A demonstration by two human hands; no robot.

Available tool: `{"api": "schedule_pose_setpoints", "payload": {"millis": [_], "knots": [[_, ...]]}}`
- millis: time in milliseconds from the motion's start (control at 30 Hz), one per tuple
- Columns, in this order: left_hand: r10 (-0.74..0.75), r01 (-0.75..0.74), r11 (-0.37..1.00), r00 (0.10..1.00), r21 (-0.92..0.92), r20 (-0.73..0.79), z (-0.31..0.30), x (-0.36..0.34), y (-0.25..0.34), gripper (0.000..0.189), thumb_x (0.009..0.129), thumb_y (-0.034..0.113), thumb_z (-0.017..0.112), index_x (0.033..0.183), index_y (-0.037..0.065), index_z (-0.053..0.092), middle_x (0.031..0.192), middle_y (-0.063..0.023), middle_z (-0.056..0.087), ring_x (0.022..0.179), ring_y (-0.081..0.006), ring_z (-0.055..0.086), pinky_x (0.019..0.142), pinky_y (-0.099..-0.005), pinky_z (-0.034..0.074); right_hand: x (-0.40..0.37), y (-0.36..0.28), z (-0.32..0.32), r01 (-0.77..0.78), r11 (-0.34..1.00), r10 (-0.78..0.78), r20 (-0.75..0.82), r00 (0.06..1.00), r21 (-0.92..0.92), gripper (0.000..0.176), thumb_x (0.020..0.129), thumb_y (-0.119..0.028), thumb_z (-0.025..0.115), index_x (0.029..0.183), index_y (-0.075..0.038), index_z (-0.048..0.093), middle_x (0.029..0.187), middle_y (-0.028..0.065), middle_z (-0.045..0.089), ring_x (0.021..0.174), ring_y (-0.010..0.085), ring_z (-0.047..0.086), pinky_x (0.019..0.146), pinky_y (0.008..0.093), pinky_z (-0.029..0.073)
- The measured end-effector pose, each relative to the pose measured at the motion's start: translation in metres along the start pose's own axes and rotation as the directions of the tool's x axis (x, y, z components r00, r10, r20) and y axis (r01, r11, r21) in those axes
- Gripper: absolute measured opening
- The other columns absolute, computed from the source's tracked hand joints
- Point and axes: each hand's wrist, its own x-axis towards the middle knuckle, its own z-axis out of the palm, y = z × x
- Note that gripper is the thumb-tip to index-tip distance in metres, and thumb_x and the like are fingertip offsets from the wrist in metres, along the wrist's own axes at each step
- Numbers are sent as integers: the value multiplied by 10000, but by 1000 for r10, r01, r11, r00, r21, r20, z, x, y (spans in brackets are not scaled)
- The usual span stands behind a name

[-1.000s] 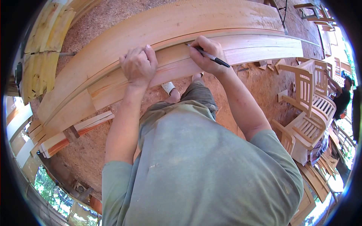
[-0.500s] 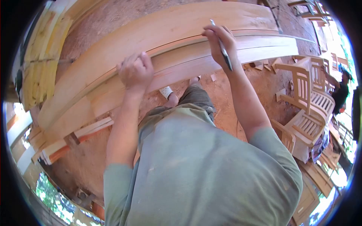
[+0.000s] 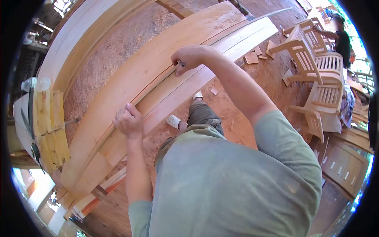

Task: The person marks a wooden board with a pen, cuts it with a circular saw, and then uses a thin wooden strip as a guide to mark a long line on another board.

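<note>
Long wooden boards (image 3: 114, 87) lie side by side in front of me, with a thin strip (image 3: 158, 85) running along them. My left hand (image 3: 129, 121) is closed on the strip near its lower left part. Farther up the boards, my right hand (image 3: 188, 60) is bent down over the same strip, its fingers closed round a slim dark pen-like tool (image 3: 181, 63). Only the end of that tool shows; its tip is hidden by the hand. The strip's far end sticks out past the boards at the upper right.
Wooden chairs (image 3: 329, 65) stand at the right, with a person (image 3: 342, 39) in dark clothing behind them. Yellowish wood blocks (image 3: 50, 128) are at the left. Wood offcuts (image 3: 251, 58) lie on the reddish ground. A panelled wooden piece (image 3: 343, 166) is at the lower right.
My right hand has moved left and turned down onto the strip with the tool. My left hand has moved lower along the boards. The view has turned, so the boards slant more steeply.
</note>
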Motion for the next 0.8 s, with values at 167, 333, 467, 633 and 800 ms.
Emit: {"api": "schedule_pose_setpoints", "payload": {"millis": [167,333,467,633,800], "knots": [[-37,35,998,999,50,30,2,-1,-3,340,958,227,497,739,50,687,807,-105,698,784,-302,640,763,-454,425,-6,5,-3,7,998,-8,-12,1000,-67,497,755,-470,778,1028,-61,708,950,153,716,940,335,676,795,420,523],[-37,33,995,998,97,46,9,-8,-14,331,955,219,503,745,43,690,813,-118,697,782,-312,637,746,-458,432,-15,5,12,25,999,-33,-185,982,-48,465,766,-517,757,949,-90,734,918,148,730,913,327,699,780,446,545],[-41,36,994,998,102,45,10,-8,-20,329,955,216,502,739,41,678,811,-127,691,778,-324,631,741,-469,431,-17,5,11,73,997,-78,-222,972,-32,447,767,-524,746,899,-97,729,893,145,727,885,346,699,768,456,547],[-58,48,990,996,133,65,1,-7,-14,322,955,207,500,729,34,651,784,-144,667,772,-338,620,736,-472,428,-15,7,10,109,994,-112,-210,971,-26,450,768,-513,757,904,-84,733,898,164,724,897,357,700,785,459,549],[-47,46,991,999,125,0,2,-6,-19,338,963,199,487,703,28,619,758,-160,640,759,-356,604,733,-477,424,-15,1,6,108,994,-107,-193,975,-4,418,764,-439,789,927,-58,737,905,175,725,914,357,705,801,444,557]]}}
